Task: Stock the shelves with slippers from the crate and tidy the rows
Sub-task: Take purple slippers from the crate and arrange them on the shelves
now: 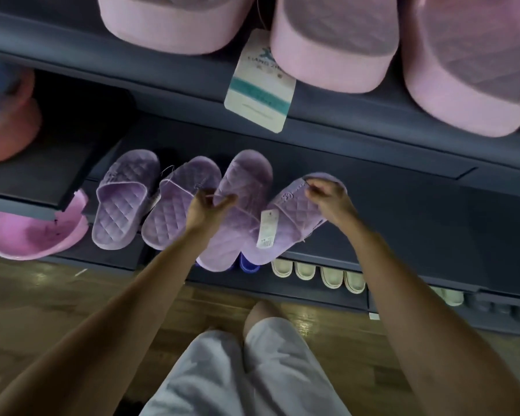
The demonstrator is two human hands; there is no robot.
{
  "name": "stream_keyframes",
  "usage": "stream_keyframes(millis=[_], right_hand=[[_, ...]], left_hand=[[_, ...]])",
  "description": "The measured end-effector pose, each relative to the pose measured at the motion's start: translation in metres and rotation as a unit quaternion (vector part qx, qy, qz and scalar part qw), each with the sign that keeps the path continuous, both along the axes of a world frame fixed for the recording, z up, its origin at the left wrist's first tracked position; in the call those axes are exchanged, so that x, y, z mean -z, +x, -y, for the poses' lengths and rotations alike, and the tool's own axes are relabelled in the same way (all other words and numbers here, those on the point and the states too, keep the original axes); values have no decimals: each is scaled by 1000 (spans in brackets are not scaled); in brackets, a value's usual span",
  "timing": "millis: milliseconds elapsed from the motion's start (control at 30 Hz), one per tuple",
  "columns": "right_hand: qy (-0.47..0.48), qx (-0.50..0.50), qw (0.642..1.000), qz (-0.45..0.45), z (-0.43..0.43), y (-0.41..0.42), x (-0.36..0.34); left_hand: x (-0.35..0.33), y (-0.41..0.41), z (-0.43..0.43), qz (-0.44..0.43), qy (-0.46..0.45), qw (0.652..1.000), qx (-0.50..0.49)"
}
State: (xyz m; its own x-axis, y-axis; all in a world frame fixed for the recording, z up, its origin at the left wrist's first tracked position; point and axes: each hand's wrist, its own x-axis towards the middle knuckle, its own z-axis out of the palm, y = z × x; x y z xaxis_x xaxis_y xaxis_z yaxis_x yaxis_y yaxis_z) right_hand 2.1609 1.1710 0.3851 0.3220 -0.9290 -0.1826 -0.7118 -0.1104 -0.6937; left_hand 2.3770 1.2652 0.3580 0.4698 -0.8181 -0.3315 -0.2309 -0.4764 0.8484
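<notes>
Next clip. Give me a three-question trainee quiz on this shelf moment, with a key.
1. True or false: the right hand grips the rightmost purple slipper.
2. How many purple slippers lie in this row?
3. What colour are the slippers on the shelf above? A pink, B black, C green.
Key: 1 true; 2 four; 3 A.

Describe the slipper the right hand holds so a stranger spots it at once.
On the dark blue shelf unit, find the row of four lilac quilted slippers below the big pink slippers. The target is the rightmost slipper, its far end pinched by the right hand. Alone in that row, it shows a white tag beside its strap.
</notes>
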Motion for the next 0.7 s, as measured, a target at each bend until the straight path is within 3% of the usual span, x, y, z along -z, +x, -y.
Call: stream_keyframes(millis=[300,467,700], right_hand=[[10,-24,996,-87,46,28,31],[16,-68,994,-84,26,26,34],[-44,-105,979,-167,-40,18,-12]], left_hand=[[5,-7,31,73,7,997,17],[0,-8,19,96,9,994,60],[-25,6,-24,103,34,985,132]])
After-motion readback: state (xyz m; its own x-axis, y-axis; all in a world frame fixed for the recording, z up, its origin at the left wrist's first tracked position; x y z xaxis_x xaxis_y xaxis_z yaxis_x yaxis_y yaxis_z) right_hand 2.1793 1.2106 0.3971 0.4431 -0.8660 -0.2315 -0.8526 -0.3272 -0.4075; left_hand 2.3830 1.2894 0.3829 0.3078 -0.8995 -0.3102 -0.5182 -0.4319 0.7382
